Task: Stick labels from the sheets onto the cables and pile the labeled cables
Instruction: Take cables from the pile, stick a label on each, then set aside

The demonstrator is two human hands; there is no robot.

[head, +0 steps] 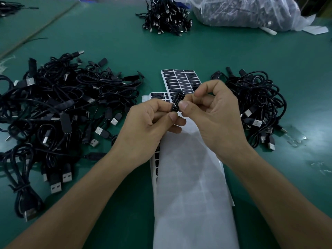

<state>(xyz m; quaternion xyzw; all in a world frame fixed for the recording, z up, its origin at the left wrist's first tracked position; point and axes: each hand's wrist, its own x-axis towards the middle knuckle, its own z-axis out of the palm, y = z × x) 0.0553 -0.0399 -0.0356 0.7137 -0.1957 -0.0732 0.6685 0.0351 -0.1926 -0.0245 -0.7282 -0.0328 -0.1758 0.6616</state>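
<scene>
Both hands meet above the label sheets at the middle of the green table. My left hand (pixel 149 123) pinches the lower end of a small black cable part with a label (pixel 176 102) on it. My right hand (pixel 213 114) pinches the same piece from the right with thumb and forefinger. A sheet of black labels (pixel 181 79) lies just beyond the hands, and another sheet (pixel 159 96) peeks out beneath them. A big pile of black USB cables (pixel 59 112) lies at the left. A smaller pile (pixel 258 105) lies at the right.
White backing sheets (pixel 192 186) with their labels peeled off stretch from under the hands to the near edge. A third heap of cables (pixel 166 17) sits at the back, beside a clear plastic bag (pixel 246 11) of more cables. Plastic scraps (pixel 296 139) lie at the right.
</scene>
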